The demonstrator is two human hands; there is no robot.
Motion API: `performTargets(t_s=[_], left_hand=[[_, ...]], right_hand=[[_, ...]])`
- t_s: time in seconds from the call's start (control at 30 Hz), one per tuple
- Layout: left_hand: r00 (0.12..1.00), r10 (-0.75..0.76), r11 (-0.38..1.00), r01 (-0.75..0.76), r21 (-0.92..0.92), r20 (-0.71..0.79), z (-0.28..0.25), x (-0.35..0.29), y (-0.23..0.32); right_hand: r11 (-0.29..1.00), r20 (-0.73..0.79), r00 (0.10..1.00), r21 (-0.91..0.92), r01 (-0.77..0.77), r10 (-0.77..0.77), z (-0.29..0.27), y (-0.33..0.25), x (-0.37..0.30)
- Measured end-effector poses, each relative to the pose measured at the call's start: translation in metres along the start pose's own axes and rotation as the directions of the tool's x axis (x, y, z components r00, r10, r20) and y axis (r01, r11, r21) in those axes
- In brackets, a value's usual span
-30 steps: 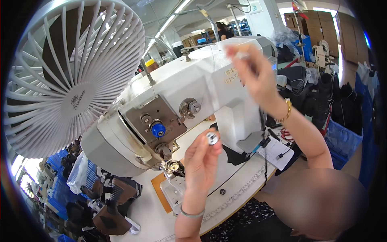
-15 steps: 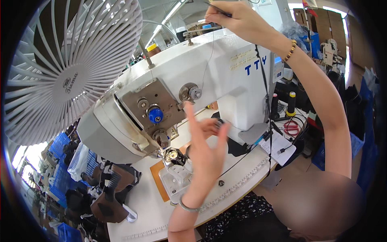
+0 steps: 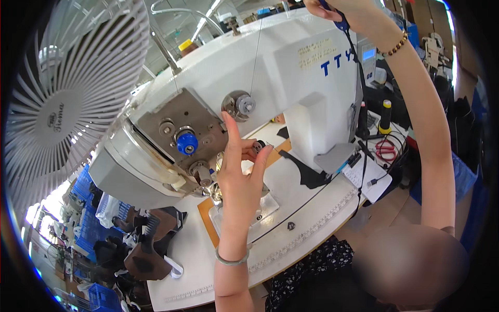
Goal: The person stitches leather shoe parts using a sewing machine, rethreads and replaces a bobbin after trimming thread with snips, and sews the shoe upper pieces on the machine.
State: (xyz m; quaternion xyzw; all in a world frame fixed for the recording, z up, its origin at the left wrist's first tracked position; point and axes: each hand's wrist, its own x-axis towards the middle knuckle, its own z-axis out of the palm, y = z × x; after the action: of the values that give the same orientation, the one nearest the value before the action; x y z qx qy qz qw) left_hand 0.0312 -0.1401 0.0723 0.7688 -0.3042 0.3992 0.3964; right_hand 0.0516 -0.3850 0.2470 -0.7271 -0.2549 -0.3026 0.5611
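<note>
My left hand (image 3: 240, 174) is raised in front of the white sewing machine (image 3: 291, 62). Its index finger points up beside the round metal thread dial (image 3: 243, 105), while the thumb and other fingers pinch a small black bobbin (image 3: 259, 146). High up near the top edge, my right hand (image 3: 345, 15) is closed around a blue-handled tool (image 3: 342, 23) that hangs on a black cord; its far end lies out of view. A thin thread (image 3: 256, 57) runs up from the dial. The machine's needle area is partly hidden behind my left hand.
A white fan (image 3: 67, 112) stands close at left. On the table (image 3: 197, 270) lie a small dark metal part (image 3: 291, 225), black fabric (image 3: 309, 174), red-handled scissors (image 3: 385, 150) and a notepad (image 3: 371, 182). Brown-and-black sewn pieces (image 3: 150, 255) lie at the left edge.
My right hand has moved right and higher, partly out of the picture, with the tool in it. My left hand has shifted slightly left. The view has turned a little.
</note>
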Motion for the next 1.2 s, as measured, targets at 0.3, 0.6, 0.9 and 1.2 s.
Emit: performTargets(t_s=[0.3,0.6,0.9,1.2], left_hand=[[0.999,-0.028,0.999,0.028,0.017,0.034,-0.012,0.001,0.008],[0.996,0.008,0.998,-0.003,-0.061,0.089,-0.010,0.001,0.003],[0.991,-0.061,0.989,0.076,-0.129,0.121,-0.004,-0.004,0.010],[0.817,-0.324,0.784,0.514,-0.348,0.476,-0.011,-0.059,-0.035]], right_hand=[[0.798,-0.443,0.672,-0.431,0.421,-0.594,0.070,0.046,-0.039],[0.977,0.083,0.986,0.149,-0.155,0.143,0.111,0.055,-0.093],[0.983,0.047,0.996,0.162,-0.088,0.082,0.114,0.057,-0.097],[0.776,0.633,0.736,-0.330,0.537,-0.240,0.120,0.088,-0.178]])
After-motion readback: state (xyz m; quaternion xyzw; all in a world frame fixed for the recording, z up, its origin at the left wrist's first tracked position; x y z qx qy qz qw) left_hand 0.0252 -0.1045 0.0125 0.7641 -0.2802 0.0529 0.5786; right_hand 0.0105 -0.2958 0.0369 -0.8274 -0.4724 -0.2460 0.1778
